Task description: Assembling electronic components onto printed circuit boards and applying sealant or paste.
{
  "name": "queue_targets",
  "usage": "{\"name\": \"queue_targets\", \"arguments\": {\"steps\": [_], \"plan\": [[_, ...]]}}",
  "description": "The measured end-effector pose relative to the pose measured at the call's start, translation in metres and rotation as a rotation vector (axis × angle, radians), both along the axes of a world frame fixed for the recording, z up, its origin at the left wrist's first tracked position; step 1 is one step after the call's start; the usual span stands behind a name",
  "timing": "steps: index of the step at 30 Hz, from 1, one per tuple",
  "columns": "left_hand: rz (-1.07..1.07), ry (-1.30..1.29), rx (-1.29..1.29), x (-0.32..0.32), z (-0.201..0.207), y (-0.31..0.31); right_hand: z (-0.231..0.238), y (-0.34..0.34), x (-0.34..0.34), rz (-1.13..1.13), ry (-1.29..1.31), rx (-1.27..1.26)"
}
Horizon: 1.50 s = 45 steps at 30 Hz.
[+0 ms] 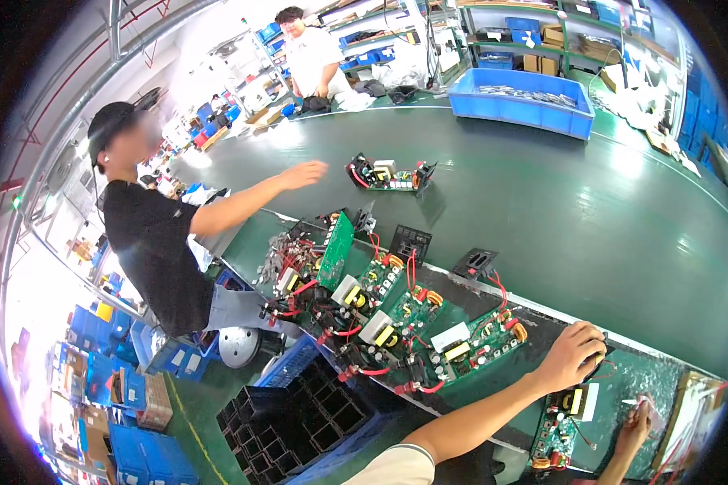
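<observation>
Beyond the nearest circuit board (553,435), the left hand (573,356) clasps a black part (603,351), seemingly positioning it, needing steadiness next; the right hand (635,427) I can't read.

Can make out no word, number or sign. Can see a white label (531,38) on a blue shelf bin (519,24) just beyond the large blue tub (510,113), too small to read. On blue bins (125,444) far left of that tub and nearer, can see pale papers (192,361), likewise illegible. On circuit boards (334,252) nearer than the tub, can read nothing.
</observation>
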<state>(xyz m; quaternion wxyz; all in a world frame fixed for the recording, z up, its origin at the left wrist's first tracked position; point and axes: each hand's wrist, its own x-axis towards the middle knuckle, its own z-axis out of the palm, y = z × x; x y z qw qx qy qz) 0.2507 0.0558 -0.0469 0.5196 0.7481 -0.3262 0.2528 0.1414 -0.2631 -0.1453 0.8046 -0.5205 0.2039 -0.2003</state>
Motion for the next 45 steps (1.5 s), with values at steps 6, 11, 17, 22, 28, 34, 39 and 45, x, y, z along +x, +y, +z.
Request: {"name": "queue_targets", "arguments": {"steps": [6,11,17,22,28,34,39,45], "plan": [[-0.021,-0.011,0.002,0.001,0.000,-0.002,-0.031,-0.025,0.001,0.062,-0.041,0.029],[-0.024,0.013,0.028,0.002,-0.002,0.001,-0.014,0.000,0.008,-0.051,-0.011,0.000],[-0.020,0.004,0.030,-0.007,0.000,0.000,-0.006,0.003,-0.005,-0.004,-0.008,0.013],[-0.030,0.013,0.015,-0.010,0.000,0.001,-0.011,0.004,-0.011,-0.042,-0.006,-0.008],[-0.125,0.450,0.317,0.011,0.002,0.002,-0.014,-0.011,-0.020,0.094,-0.030,0.231],[0.103,0.001,0.199,0.012,0.000,0.000,0.076,0.078,0.013,-0.057,-0.083,0.400],[0.092,0.028,0.286,0.006,-0.008,-0.009,0.076,0.091,0.004,0.035,0.035,0.107],[0.116,0.181,0.258,-0.006,-0.003,0.001,0.078,0.123,0.005,0.186,0.024,-0.234]]}}
